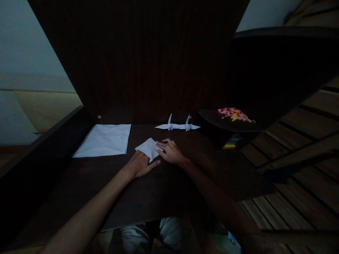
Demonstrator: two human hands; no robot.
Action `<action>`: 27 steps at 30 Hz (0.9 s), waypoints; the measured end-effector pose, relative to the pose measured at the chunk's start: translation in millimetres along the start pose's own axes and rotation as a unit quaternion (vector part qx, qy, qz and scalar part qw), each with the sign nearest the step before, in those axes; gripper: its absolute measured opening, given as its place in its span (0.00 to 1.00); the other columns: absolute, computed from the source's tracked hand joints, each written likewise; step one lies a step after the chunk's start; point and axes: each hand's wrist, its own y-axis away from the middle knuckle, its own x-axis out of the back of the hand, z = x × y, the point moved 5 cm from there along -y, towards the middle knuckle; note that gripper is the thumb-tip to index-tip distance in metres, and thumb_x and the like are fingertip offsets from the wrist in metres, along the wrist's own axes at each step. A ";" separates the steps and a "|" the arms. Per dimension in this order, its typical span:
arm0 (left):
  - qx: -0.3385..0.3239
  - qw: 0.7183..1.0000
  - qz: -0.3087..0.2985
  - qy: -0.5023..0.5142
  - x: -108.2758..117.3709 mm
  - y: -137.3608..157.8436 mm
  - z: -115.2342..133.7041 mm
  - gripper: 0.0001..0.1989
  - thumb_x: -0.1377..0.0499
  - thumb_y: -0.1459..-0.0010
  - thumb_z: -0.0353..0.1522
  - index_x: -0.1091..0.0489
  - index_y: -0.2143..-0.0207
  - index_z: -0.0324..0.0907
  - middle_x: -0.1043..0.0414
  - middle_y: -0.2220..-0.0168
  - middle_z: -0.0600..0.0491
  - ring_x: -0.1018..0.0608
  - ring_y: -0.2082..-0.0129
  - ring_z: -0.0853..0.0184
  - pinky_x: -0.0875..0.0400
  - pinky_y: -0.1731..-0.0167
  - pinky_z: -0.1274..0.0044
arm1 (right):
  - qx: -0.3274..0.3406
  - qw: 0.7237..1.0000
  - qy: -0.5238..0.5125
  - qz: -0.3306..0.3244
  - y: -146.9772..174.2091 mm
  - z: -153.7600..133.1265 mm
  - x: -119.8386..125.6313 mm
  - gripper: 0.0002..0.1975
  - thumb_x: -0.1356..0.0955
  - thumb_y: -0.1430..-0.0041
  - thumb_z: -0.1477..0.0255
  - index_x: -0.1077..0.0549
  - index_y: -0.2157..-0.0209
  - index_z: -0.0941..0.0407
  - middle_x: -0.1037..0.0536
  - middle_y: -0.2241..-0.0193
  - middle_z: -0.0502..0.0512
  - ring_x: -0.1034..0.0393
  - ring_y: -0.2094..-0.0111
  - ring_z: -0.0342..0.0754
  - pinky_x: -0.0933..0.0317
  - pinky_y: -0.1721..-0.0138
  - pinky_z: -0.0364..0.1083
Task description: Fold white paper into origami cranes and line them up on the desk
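Note:
A small piece of folded white paper [148, 146], roughly diamond-shaped with crease lines, is between my hands over the dark tabletop. My left hand [139, 165] holds it from the near left; its fingers are hidden beneath the paper, and its thumb points right near the lower corner. On the right corner, my right hand [171, 151] grips the paper with bent fingers and thumb. Beyond them, two white paper cranes [169, 126] [188, 127] stand side by side against the back panel, wings outspread. To the left lies a larger creased white sheet [104, 140], flat.
A dark curved shelf [209, 118] on the right carries a heap of small pink, red and yellow pieces [234, 114]. Below it is a dark item with a yellow edge [230, 145]. A raised side board [47, 137] borders the left. Wooden slats [291, 141] are at far right.

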 end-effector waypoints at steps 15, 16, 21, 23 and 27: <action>-0.038 0.999 -0.039 0.002 24.3 4.9 -8.3 0.22 0.50 0.41 0.47 0.27 0.68 0.39 0.24 0.67 0.45 0.23 0.67 0.60 0.31 0.65 0.72 | -0.004 0.999 0.047 -0.004 1.3 -3.6 1.7 0.21 0.42 0.35 0.62 0.33 0.44 0.54 0.35 0.41 0.55 0.45 0.45 0.57 0.48 0.47 0.59; -0.049 0.998 -0.025 0.001 30.4 6.1 -7.3 0.20 0.50 0.40 0.44 0.28 0.70 0.40 0.25 0.70 0.47 0.23 0.70 0.62 0.31 0.67 0.73 | -0.003 0.999 0.050 -0.005 1.2 -3.7 1.5 0.21 0.42 0.35 0.62 0.33 0.44 0.54 0.35 0.41 0.56 0.45 0.45 0.57 0.48 0.48 0.59; -0.014 0.989 0.144 -0.020 50.5 6.2 -8.0 0.16 0.52 0.39 0.35 0.29 0.74 0.39 0.29 0.76 0.48 0.26 0.74 0.65 0.32 0.70 0.74 | 0.007 0.998 0.058 -0.004 0.3 -5.4 1.2 0.22 0.41 0.35 0.63 0.34 0.44 0.57 0.36 0.41 0.57 0.45 0.45 0.58 0.47 0.48 0.58; -0.002 0.982 0.188 -0.023 49.5 3.6 -8.3 0.15 0.52 0.39 0.34 0.28 0.68 0.38 0.27 0.69 0.45 0.25 0.67 0.62 0.30 0.64 0.70 | 0.011 0.998 0.054 -0.004 0.0 -5.9 0.6 0.22 0.41 0.35 0.64 0.34 0.44 0.56 0.36 0.40 0.57 0.45 0.45 0.57 0.47 0.48 0.59; -0.036 0.987 0.156 -0.027 33.7 -4.9 -7.3 0.19 0.52 0.37 0.35 0.36 0.47 0.38 0.35 0.44 0.41 0.32 0.45 0.57 0.35 0.48 0.64 | 0.015 0.999 0.042 -0.005 -0.4 -5.4 -1.9 0.22 0.41 0.35 0.65 0.36 0.43 0.55 0.36 0.40 0.56 0.46 0.43 0.56 0.47 0.47 0.58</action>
